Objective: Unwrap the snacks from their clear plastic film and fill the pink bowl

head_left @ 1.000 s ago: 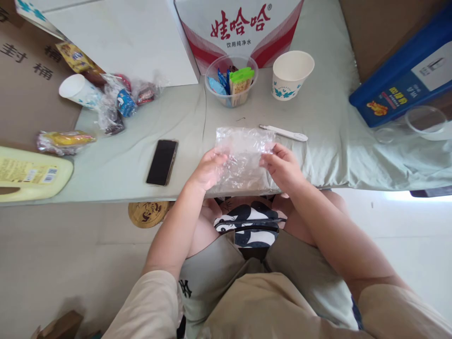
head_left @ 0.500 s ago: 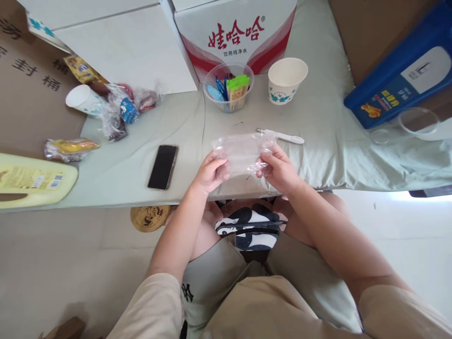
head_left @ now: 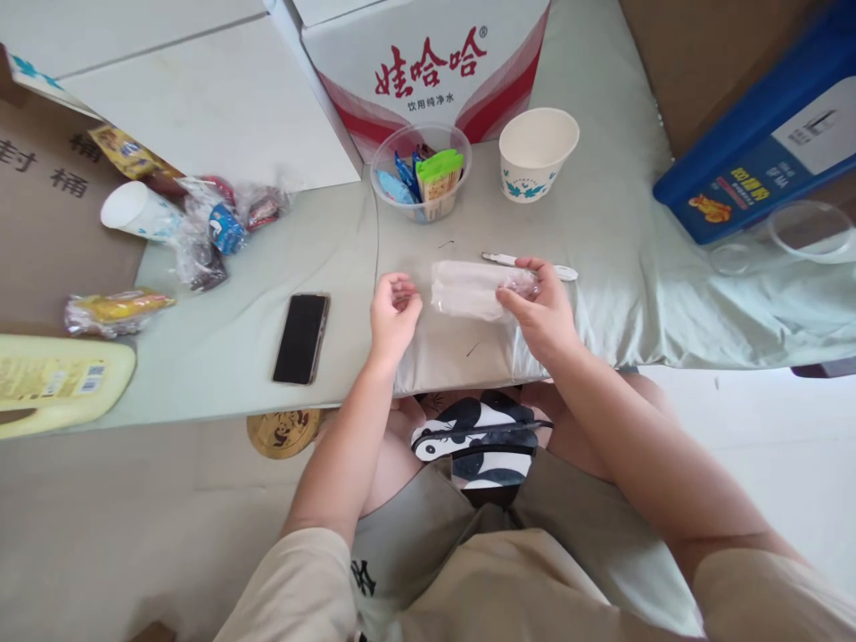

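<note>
My right hand (head_left: 543,312) pinches the right end of a folded clear plastic bag (head_left: 472,289), which lies low over the grey-green cloth on the table (head_left: 621,259). My left hand (head_left: 393,312) hovers just left of the bag, fingers loosely curled and apart, touching nothing that I can see. A thin white pen-like tool (head_left: 528,264) lies right behind the bag and my right fingers.
A black phone (head_left: 300,337) lies left of my hands. Behind stand a clear tub of packets (head_left: 420,173), a paper cup (head_left: 538,153) and a red-and-white carton (head_left: 428,62). Wrapped snacks (head_left: 201,232), a tipped cup (head_left: 137,210) and a yellow jug (head_left: 60,382) sit left; a blue box (head_left: 769,152) right.
The bag, held spread out in both hands, has been folded into a narrow strip and lowered. My left hand has let go of it and drawn slightly left.
</note>
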`<state>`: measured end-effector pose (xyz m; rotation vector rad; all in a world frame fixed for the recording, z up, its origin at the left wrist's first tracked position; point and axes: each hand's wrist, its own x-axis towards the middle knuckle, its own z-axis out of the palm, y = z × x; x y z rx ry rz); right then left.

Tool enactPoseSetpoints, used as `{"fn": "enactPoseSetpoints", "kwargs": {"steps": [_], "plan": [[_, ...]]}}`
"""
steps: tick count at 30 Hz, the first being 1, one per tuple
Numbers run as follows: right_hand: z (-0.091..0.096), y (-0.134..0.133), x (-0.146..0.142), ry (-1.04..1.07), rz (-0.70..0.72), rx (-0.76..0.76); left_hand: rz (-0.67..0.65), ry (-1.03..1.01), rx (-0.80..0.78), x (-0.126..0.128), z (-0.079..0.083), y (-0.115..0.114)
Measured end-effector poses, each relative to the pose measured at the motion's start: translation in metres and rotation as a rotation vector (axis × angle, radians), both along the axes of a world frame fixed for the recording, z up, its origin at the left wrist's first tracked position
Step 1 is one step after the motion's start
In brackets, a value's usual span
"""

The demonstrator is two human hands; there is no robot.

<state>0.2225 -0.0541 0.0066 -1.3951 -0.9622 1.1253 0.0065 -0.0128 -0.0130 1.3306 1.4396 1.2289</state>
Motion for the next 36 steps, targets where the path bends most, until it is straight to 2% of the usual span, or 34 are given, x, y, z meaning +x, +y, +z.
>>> {"fn": "enactPoseSetpoints", "kwargs": {"steps": [1, 2, 3, 5, 7, 9, 12, 14, 17, 19, 22, 25, 27, 29, 31, 32, 33, 36], "plan": [[0.001, 0.000, -0.001, -0.069, -0.020, 0.013, 0.038, 0.045, 0.049, 0.001, -0.001, -0.001], [0.003, -0.001, -0.003, -0.146, -0.023, 0.032, 0.022, 0.069, 0.083, 0.003, -0.001, -0.002], [0.005, -0.003, -0.006, -0.221, -0.011, 0.063, -0.043, 0.074, 0.101, 0.005, 0.000, -0.005], [0.007, -0.007, -0.013, -0.309, 0.052, 0.155, -0.258, 0.039, 0.094, 0.012, 0.002, -0.012], [0.009, -0.010, -0.020, -0.287, 0.162, 0.214, -0.437, -0.035, 0.056, 0.020, 0.003, -0.019], [0.009, -0.010, -0.026, -0.172, 0.287, 0.192, -0.510, -0.107, -0.001, 0.027, 0.004, -0.022], [0.007, -0.004, -0.029, -0.005, 0.361, 0.092, -0.442, -0.168, -0.100, 0.034, 0.002, -0.019], [0.004, 0.001, -0.026, -0.006, 0.266, 0.064, -0.353, -0.208, -0.156, 0.036, 0.000, -0.014], [0.002, 0.011, -0.020, -0.140, 0.094, 0.126, -0.295, -0.287, -0.177, 0.037, 0.000, -0.007], [0.002, 0.016, -0.017, -0.204, 0.156, 0.127, -0.316, -0.319, -0.167, 0.039, 0.002, -0.004], [0.006, 0.020, -0.015, -0.181, 0.271, 0.074, -0.313, -0.291, -0.173, 0.044, 0.003, -0.004], [0.013, 0.022, -0.014, -0.095, 0.202, 0.102, -0.194, -0.234, -0.200, 0.044, 0.001, -0.002], [0.018, 0.023, -0.011, -0.038, 0.164, 0.117, -0.059, -0.201, -0.166, 0.040, 0.003, 0.004], [0.021, 0.024, -0.006, -0.004, 0.161, 0.109, 0.086, -0.093, -0.069, 0.037, 0.014, 0.016], [0.023, 0.025, -0.002, 0.014, 0.193, 0.080, 0.177, 0.101, 0.081, 0.042, 0.036, 0.037], [0.023, 0.026, 0.000, 0.026, 0.210, 0.063, 0.178, 0.197, 0.171, 0.048, 0.049, 0.051], [0.022, 0.027, 0.001, 0.038, 0.226, 0.047, 0.130, 0.290, 0.264, 0.058, 0.064, 0.068], [0.021, 0.031, 0.001, 0.059, 0.261, 0.006, -0.144, 0.556, 0.473, 0.107, 0.105, 0.129]]}}
